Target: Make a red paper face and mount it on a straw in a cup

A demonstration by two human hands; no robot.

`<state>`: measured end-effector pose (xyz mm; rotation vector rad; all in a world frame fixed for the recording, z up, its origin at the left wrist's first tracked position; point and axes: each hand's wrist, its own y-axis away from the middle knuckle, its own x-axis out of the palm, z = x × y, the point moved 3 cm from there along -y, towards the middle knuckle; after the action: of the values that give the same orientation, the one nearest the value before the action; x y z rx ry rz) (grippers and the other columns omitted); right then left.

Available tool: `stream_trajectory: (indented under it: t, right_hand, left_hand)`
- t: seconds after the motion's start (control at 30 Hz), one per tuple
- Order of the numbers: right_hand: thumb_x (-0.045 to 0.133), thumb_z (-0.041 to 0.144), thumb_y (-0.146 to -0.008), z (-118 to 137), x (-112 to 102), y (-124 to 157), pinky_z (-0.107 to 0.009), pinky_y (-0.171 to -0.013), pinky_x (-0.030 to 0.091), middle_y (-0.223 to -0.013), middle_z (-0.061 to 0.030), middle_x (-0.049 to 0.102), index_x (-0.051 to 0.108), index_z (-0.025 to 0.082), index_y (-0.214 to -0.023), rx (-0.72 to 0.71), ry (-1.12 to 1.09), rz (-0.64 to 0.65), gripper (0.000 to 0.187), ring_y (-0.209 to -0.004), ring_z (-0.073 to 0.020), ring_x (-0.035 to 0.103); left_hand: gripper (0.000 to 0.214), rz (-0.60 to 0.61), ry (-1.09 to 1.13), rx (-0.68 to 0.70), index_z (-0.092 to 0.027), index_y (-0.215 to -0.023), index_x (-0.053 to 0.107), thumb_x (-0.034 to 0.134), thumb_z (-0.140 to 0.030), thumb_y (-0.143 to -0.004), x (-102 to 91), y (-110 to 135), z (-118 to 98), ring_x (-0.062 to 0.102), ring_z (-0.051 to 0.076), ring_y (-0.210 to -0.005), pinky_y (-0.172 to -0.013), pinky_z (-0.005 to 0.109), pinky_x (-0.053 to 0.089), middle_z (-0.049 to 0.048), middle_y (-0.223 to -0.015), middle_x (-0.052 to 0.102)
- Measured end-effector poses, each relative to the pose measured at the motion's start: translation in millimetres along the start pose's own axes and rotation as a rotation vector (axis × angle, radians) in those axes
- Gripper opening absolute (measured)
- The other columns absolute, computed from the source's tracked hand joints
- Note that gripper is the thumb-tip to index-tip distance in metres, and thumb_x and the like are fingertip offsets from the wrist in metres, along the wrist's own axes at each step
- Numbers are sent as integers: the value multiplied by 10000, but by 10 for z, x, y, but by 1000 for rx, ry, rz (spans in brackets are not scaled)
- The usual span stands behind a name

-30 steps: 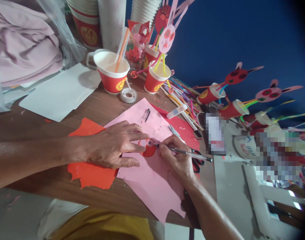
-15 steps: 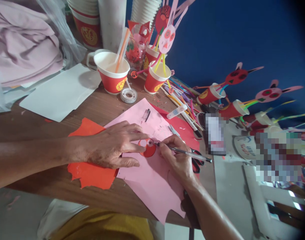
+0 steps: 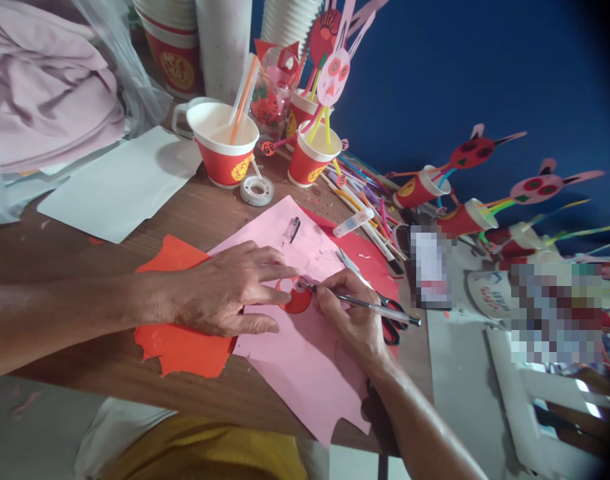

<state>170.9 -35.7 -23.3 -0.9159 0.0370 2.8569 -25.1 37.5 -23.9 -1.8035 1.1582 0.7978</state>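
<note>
My right hand (image 3: 353, 313) grips a clear-barrelled pen (image 3: 379, 309), its tip on a small pink circle at the top of a red paper disc (image 3: 295, 303). Another pink circle lies beside it on the disc. With fingers spread, my left hand (image 3: 239, 287) steadies the disc's left side. Under the disc is a pink paper sheet (image 3: 305, 373). Orange paper (image 3: 195, 353) lies beneath my left wrist. A pen cap (image 3: 291, 230) rests on the pink sheet. Black-handled scissors (image 3: 395, 320) lie partly hidden behind my right hand.
A paper cup with a straw (image 3: 225, 150) stands behind a tape roll (image 3: 257, 191). A glue stick (image 3: 353, 223) lies on red paper (image 3: 379, 267). Further right are pipe cleaners, a phone (image 3: 431, 267) and cups with paper rabbit heads. White sheets (image 3: 119, 187) lie at left.
Both hands keep nearly the same place. The rear end of the pen has shifted very slightly left while its tip stays on the small pink circle.
</note>
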Motion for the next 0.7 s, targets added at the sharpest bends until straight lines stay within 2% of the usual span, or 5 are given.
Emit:
stream_trajectory:
  t: [0.5, 0.7]
  right_hand:
    - [584, 234, -826, -36, -10, -2, -212, -471, 412, -555, 43, 609, 559, 208, -735, -10, 7, -9, 98, -483, -115, 547]
    - [593, 240, -827, -39, -8, -2, -216, -476, 418, -564, 41, 608, 573, 202, -749, -17, -7, -7, 89, -489, -115, 551]
  left_hand:
    - [286, 7, 0, -1, -240, -1112, 690, 595, -390, -888, 3, 4, 1, 472, 297, -1202, -1005, 457, 354, 76, -1378, 547]
    - [303, 56, -26, -5, -243, -1141, 673, 564, -397, -904, -4, -3, 5, 454, 295, -1224, -1016, 460, 347, 77, -1406, 523]
